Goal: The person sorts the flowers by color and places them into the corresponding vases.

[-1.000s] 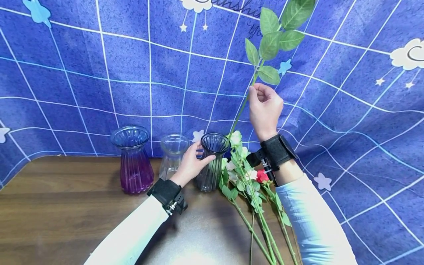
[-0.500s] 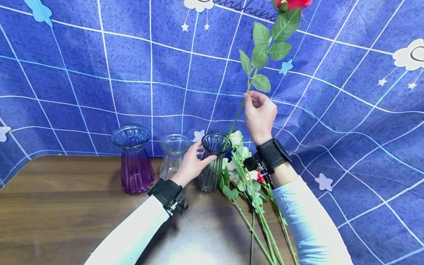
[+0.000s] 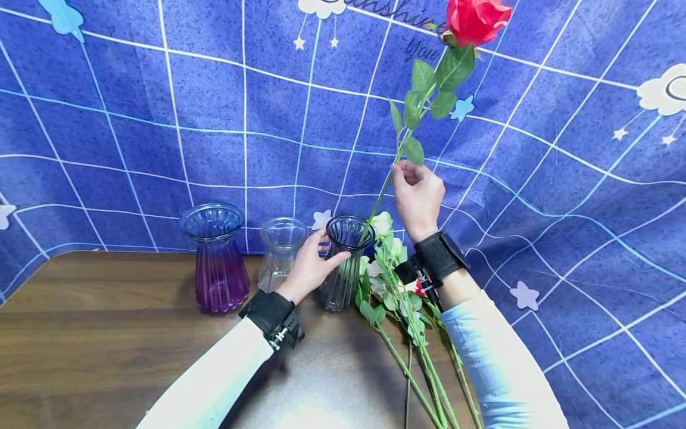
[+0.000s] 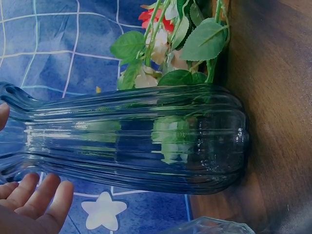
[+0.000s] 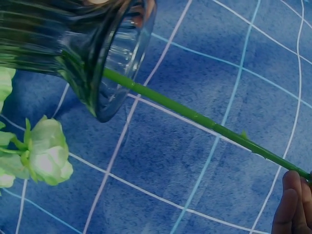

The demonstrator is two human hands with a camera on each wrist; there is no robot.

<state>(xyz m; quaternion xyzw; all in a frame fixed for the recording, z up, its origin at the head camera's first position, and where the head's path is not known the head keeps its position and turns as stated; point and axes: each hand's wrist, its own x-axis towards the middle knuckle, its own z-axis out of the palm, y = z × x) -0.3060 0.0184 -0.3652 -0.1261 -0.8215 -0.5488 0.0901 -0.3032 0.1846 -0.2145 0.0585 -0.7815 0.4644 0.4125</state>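
Note:
A red rose (image 3: 477,21) on a long leafy stem leans above the dark grey glass vase (image 3: 339,277). My right hand (image 3: 420,199) pinches its green stem (image 5: 195,114) below the leaves. In the right wrist view, the stem's lower end passes through the flared mouth of the vase. My left hand (image 3: 311,268) holds that vase at the neck, thumb in front and fingers at its left side. The vase stands upright on the wooden table.
Left of the grey vase stand a clear glass vase (image 3: 276,262) and a blue-purple vase (image 3: 218,274). Several white and red flowers (image 3: 399,292) lie to the right, stems toward the front of the table (image 3: 107,357). A blue gridded cloth (image 3: 278,119) hangs behind.
My right hand has come down and slightly left with the rose, bringing its red bloom into the head view. The stem's lower end sits deeper in the vase. My left hand stays put.

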